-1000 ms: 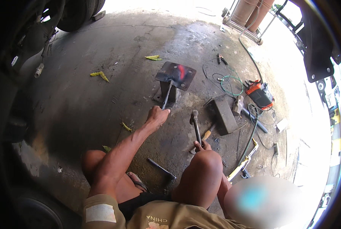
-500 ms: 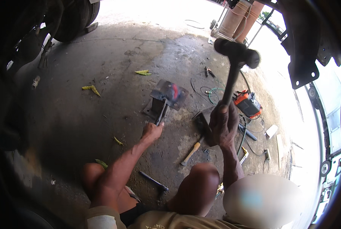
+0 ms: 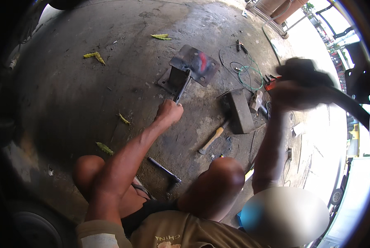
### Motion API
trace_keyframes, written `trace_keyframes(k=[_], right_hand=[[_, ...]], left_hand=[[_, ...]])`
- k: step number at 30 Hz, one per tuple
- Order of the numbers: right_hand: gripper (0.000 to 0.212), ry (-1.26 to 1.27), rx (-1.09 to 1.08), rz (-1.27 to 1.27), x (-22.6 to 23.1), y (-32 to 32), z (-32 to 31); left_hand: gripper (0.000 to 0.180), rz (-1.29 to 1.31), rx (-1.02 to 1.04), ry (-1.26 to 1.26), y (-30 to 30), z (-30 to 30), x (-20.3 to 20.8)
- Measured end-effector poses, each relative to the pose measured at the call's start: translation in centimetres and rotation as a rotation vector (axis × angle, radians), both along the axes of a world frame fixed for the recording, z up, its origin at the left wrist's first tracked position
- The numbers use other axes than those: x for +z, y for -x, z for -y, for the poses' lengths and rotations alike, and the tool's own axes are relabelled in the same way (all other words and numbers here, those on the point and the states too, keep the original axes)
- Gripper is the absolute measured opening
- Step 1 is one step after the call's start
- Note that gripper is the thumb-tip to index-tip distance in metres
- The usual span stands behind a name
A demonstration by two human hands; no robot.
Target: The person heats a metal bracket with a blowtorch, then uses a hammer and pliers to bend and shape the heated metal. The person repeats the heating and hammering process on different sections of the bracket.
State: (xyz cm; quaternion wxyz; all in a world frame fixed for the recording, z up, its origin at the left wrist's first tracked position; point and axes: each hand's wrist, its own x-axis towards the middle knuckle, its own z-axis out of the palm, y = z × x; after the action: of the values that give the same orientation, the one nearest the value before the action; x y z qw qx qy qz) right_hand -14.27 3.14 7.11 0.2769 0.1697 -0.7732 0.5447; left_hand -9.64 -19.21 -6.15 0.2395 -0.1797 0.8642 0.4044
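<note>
My left hand (image 3: 170, 111) is closed round a slim steel tool that looks like tongs (image 3: 184, 85). Its far end meets a dark metal plate (image 3: 197, 64) with bolt holes and a bright red patch, resting tilted on a short steel stand (image 3: 176, 78) on the floor. Out to the right, my right hand (image 3: 290, 95) is raised, its fingers wrapped round a hammer (image 3: 303, 70). Hammer and hand are smeared by motion; the dark head is above the fist, and the handle points off to the right.
Right of the plate lie a rectangular steel box section (image 3: 241, 111), another hammer (image 3: 256, 101), a wooden-handled tool (image 3: 212, 140) and green cable (image 3: 251, 76). Near my knees is a metal bar tool (image 3: 164, 169). Yellow-green leaves (image 3: 96, 57) dot the concrete. Large brown cylinders (image 3: 276, 8) stand at the far right.
My right hand has swung the hammer from upright to tipped over rightward. The view has shifted, so the plate sits higher; my left hand still holds the tool against it.
</note>
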Motion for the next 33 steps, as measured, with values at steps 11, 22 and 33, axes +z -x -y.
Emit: trace_keyframes(k=[11, 22, 33], right_hand=[[0.043, 0.156, -0.172, 0.778, -1.5, -12.8, -4.3], [0.048, 0.233, 0.426, -0.541, 20.6, -6.9, -3.3], [0.041, 0.332, 0.004, 0.972, -4.0, -7.8, 0.2]], left_hand=[[0.039, 0.035, 0.0, -0.09, 1.9, -0.8, 1.3], [0.043, 0.005, -0.041, -0.065, 1.2, -0.7, -0.4], [0.048, -0.045, -0.076, 0.028, 1.4, -0.8, -2.9]])
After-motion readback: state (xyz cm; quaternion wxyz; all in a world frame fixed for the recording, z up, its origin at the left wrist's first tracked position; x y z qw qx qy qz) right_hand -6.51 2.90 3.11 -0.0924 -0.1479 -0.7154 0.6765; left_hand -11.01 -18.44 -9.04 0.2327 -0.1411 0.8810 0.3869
